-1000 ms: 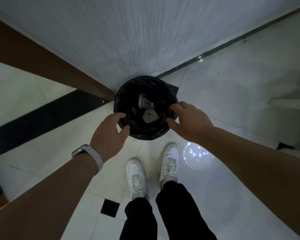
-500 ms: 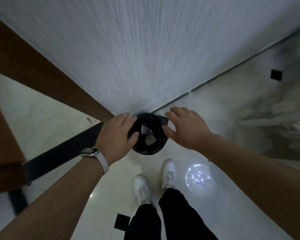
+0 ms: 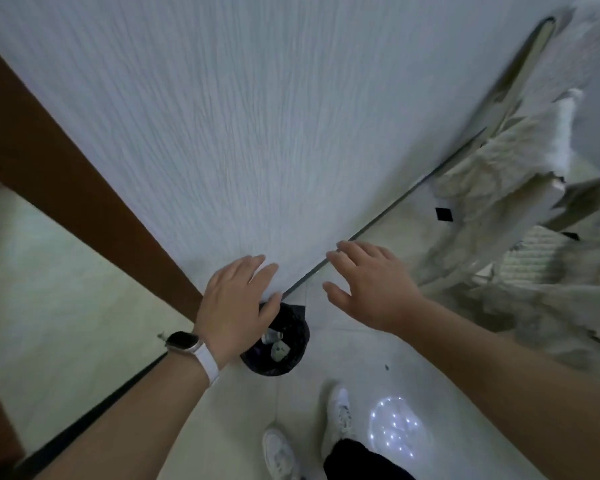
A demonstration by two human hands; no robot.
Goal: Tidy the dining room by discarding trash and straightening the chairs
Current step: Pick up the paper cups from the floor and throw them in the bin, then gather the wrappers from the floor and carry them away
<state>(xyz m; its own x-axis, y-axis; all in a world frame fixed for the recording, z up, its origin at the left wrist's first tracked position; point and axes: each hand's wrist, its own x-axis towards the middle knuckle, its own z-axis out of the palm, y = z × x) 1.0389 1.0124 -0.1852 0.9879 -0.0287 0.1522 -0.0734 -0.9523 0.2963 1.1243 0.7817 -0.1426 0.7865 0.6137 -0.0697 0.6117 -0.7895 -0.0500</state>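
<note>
A small round bin with a black liner (image 3: 291, 355) stands on the pale floor against the wall corner, with a few bits of trash (image 3: 278, 345) inside. My left hand (image 3: 238, 306), a white watch on its wrist, hovers above the bin's left rim with fingers spread and nothing in it. My right hand (image 3: 371, 285) is held out to the right of the bin, also empty and spread. At the right edge stands a blurred white chair (image 3: 520, 188) with a cream cushion.
A white textured wall (image 3: 257, 133) rises straight ahead, bordered on the left by a brown door frame (image 3: 66, 174). My white shoes (image 3: 338, 410) stand on glossy tiles just below the bin. A lamp's reflection (image 3: 395, 427) glints on the floor by my right foot.
My head has lifted, so the bin has slid down and shrunk in view. Both hands have come off the bin's rim and risen. The chair has come into sight at the right.
</note>
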